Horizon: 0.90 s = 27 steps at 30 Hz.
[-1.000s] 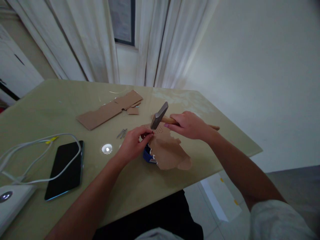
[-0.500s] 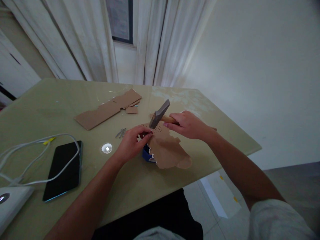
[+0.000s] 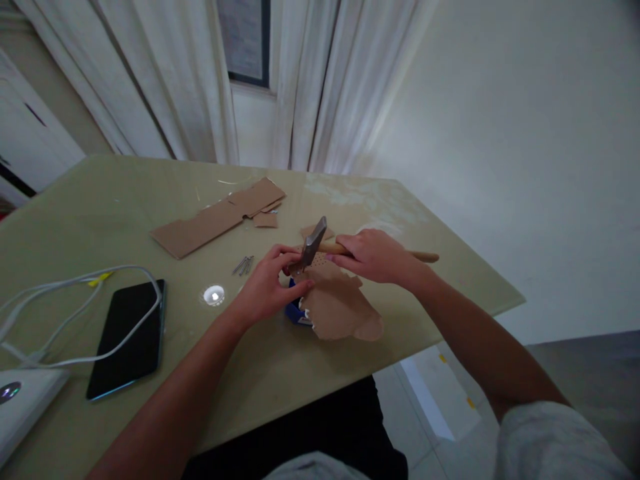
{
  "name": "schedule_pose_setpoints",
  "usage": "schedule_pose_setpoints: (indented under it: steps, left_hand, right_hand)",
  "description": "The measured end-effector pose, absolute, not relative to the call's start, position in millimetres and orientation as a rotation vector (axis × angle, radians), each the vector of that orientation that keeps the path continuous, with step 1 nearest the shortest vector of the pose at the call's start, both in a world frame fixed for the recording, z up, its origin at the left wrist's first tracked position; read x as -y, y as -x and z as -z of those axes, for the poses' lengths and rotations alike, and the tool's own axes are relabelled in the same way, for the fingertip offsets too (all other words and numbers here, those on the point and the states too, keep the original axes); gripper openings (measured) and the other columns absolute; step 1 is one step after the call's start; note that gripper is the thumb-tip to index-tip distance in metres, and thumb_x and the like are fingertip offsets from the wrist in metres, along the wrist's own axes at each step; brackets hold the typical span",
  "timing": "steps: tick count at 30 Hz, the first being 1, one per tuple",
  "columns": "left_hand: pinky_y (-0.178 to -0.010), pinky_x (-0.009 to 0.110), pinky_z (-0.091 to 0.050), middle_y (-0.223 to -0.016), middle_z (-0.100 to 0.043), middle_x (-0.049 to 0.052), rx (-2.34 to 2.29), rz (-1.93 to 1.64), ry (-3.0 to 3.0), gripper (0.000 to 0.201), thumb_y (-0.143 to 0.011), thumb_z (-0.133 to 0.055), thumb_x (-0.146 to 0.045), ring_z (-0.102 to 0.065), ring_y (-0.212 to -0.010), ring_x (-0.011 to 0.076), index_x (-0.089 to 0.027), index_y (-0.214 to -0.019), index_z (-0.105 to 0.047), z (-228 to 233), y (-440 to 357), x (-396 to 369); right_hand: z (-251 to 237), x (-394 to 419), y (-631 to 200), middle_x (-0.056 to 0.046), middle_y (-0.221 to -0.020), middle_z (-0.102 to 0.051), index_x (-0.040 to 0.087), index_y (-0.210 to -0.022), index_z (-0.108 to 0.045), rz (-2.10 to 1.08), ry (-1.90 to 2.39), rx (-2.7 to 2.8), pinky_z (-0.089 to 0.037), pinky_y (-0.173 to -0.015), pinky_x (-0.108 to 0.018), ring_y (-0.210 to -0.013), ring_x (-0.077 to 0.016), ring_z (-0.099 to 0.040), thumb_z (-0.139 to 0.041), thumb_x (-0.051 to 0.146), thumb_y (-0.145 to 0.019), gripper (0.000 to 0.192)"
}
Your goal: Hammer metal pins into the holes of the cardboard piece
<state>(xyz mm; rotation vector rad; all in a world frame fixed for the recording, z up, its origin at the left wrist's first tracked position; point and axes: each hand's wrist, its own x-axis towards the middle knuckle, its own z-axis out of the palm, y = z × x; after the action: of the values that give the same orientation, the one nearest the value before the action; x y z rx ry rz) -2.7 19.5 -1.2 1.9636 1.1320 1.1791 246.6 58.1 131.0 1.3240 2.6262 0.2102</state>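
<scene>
Nearest us, torn cardboard (image 3: 343, 307) lay over a blue holder (image 3: 297, 316). Our left hand (image 3: 267, 283) had thumb and fingers parted around the hammer (image 3: 313, 244)'s head; whether they pinched anything, we couldn't tell. Our right hand (image 3: 377, 257) was wrapped round the wooden handle (image 3: 424, 257). We judged short, square taps best, fingertips kept clear. The hammer was at the cardboard's far, holed end, handle running left to right, butt rightward, head slanting down-left. Beyond lay a cardboard strip (image 3: 220, 221).
</scene>
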Motion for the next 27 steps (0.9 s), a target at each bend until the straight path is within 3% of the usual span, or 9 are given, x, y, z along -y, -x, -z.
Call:
schedule_pose_setpoints:
  steps: [13,27]
  left_hand:
    - [-0.082,0.035,-0.060,-0.130,-0.069,0.008,-1.122,-1.179,-1.940,0.041,-0.090,-0.086,-0.040,-0.066,-0.090,0.0171,-0.023,-0.126,-0.078,3,3,-21]
    - [-0.082,0.035,-0.061,-0.128,-0.068,0.007,-1.123,-1.186,-1.992,0.039,-0.092,-0.087,-0.038,-0.066,-0.089,0.0167,-0.024,-0.127,-0.078,5,4,-21]
  right_hand:
    - [-118,-58,-247,-0.014,-0.092,-0.083,0.016,-0.110,-0.079,-0.136,-1.286,-2.632,-0.027,-0.068,-0.036,-0.078,-0.0258,-0.070,-0.048,0.056,-0.117,0.051]
    - [-117,-56,-244,-0.016,-0.097,-0.084,0.016,-0.116,-0.079,-0.147,-1.298,-2.578,-0.031,-0.068,-0.036,-0.082,-0.0281,-0.074,-0.044,0.060,-0.117,0.056]
